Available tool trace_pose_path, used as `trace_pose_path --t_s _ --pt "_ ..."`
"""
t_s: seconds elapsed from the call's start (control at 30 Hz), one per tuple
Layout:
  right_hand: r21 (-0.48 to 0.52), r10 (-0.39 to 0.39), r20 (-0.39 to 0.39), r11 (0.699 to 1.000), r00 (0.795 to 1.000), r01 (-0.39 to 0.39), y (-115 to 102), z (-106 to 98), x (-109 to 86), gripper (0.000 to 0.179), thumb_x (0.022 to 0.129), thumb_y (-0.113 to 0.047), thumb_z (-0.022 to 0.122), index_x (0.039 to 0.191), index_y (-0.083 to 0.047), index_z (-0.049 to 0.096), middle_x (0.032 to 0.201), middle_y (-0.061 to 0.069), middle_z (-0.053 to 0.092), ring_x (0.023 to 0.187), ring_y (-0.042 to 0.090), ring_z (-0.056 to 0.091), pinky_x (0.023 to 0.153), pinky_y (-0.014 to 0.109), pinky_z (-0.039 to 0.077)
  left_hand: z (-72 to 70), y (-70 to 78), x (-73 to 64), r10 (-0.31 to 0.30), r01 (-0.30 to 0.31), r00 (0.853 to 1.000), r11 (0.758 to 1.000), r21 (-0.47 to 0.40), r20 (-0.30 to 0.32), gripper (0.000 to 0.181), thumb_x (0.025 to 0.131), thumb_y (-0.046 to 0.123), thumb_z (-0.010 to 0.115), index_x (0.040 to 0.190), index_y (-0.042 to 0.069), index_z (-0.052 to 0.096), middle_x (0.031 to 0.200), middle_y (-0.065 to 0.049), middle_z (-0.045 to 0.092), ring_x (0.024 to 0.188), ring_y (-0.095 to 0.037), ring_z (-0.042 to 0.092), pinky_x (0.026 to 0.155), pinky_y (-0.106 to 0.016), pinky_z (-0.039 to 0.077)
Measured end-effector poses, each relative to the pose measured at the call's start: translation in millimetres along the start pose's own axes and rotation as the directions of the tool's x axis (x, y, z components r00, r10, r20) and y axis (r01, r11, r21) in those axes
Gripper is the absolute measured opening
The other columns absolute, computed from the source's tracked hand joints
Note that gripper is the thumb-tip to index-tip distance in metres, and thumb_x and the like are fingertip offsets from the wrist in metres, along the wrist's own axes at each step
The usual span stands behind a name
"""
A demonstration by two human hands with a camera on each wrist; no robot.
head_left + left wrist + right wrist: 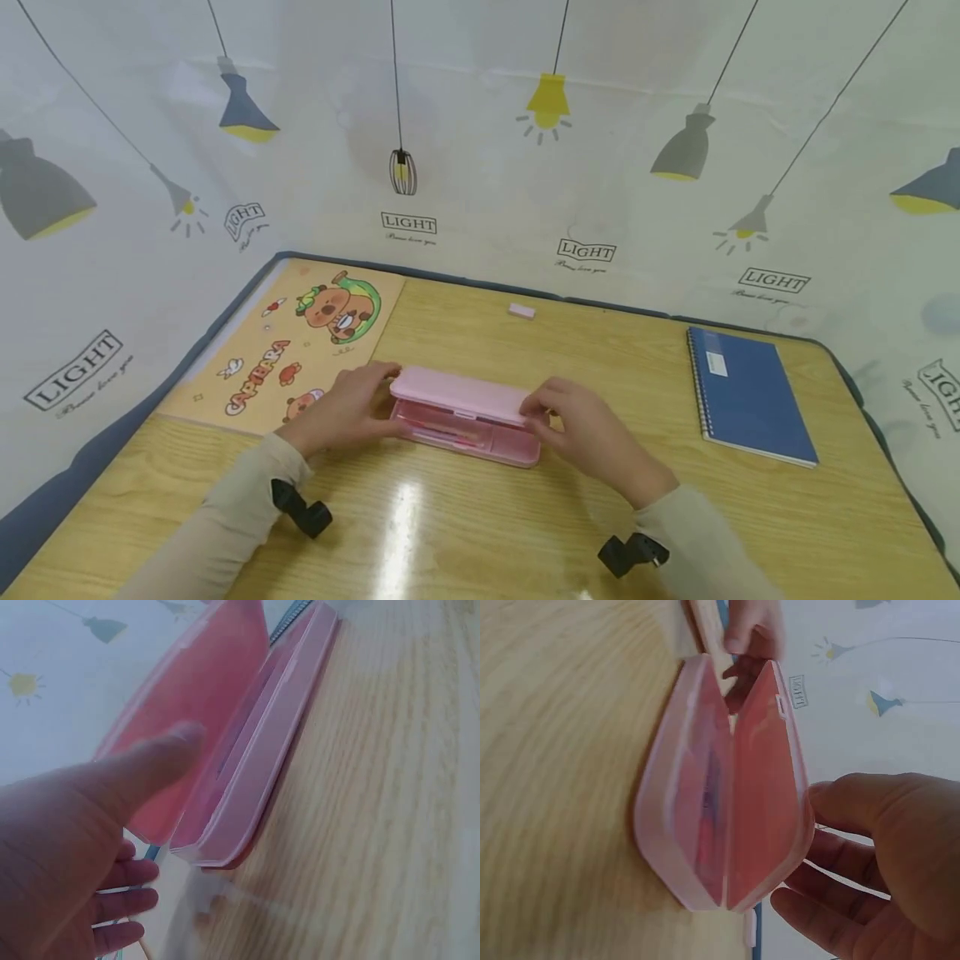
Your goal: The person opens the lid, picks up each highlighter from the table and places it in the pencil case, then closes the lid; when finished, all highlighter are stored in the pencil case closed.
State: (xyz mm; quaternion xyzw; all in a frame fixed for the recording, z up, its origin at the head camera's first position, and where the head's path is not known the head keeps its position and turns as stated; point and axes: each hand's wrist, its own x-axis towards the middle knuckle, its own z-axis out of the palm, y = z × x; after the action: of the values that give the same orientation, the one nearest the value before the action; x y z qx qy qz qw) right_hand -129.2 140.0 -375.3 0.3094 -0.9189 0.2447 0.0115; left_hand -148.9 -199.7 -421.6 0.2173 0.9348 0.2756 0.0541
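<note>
pencil case [465, 415] centre of frame on worktop [480, 533], lid half raised | left hand [341, 410] and right hand [585, 433] each grasp a lid end | risk: uneven grip twists lid, case slides, pens spill

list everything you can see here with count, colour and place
case: 1, pink, table centre, lid partly open, pens inside
notebook: 1, blue, spiral-bound, table right
pad: 1, orange with capybara cartoon, table left
eraser: 1, pink, far centre of table
table: 1, light wood
curtain: 1, white with lamp prints, behind and at the sides of the table
left hand: 1, at the case's left end, thumb on the lid
right hand: 1, at the case's right end, fingers on the lid
</note>
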Motion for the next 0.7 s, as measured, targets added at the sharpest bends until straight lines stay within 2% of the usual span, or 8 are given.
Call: trace_pose_path --t_s 0.17,0.27,0.47,0.7 --pt "-0.09 -0.04 0.049 0.995 0.998 0.044 0.9 12.0 -6.2 0.016 0.092 -0.02 0.069 0.105 -0.013 0.072 0.108 0.001 0.068 0.102 0.018 0.063 0.093 0.038 0.052 0.0 2.6 1.2 0.088 -0.088 0.996 0.996 0.032 -0.005 0.075 0.088 0.05 0.068 0.144 0.005 0.047 0.149 -0.015 0.045 0.139 -0.034 0.04 0.111 -0.061 0.027" --pt "-0.113 -0.057 0.05 0.992 0.997 0.063 3.3 20.6 -8.0 0.022 0.093 -0.022 0.069 0.112 -0.011 0.071 0.12 0.007 0.067 0.114 0.025 0.061 0.099 0.043 0.049 2.6 6.2 3.2 0.118 -0.118 0.993 0.991 0.063 0.006 0.071 0.091 0.051 0.063 0.145 0.006 0.048 0.152 -0.014 0.044 0.141 -0.034 0.038 0.112 -0.06 0.026" --pt "-0.143 -0.115 0.033 0.983 0.993 0.118 6.5 33.5 -9.0 0.031 0.088 -0.021 0.073 0.116 -0.008 0.069 0.128 0.015 0.063 0.121 0.03 0.058 0.103 0.045 0.046 6.5 11.5 3.1 0.133 -0.134 0.991 0.983 0.127 0.017 0.063 0.092 0.046 0.065 0.141 0.008 0.053 0.151 -0.013 0.045 0.14 -0.033 0.041 0.111 -0.058 0.028" --pt "-0.172 -0.105 0.037 0.979 0.994 0.11 6.1 35.8 -10.8 0.033 0.087 -0.024 0.075 0.117 -0.011 0.07 0.13 0.013 0.062 0.123 0.029 0.056 0.105 0.044 0.044 5.7 16.6 3.2 0.152 -0.151 0.988 0.974 0.171 0.01 0.065 0.089 0.042 0.07 0.139 0.004 0.054 0.148 -0.016 0.047 0.136 -0.033 0.044 0.106 -0.052 0.033"
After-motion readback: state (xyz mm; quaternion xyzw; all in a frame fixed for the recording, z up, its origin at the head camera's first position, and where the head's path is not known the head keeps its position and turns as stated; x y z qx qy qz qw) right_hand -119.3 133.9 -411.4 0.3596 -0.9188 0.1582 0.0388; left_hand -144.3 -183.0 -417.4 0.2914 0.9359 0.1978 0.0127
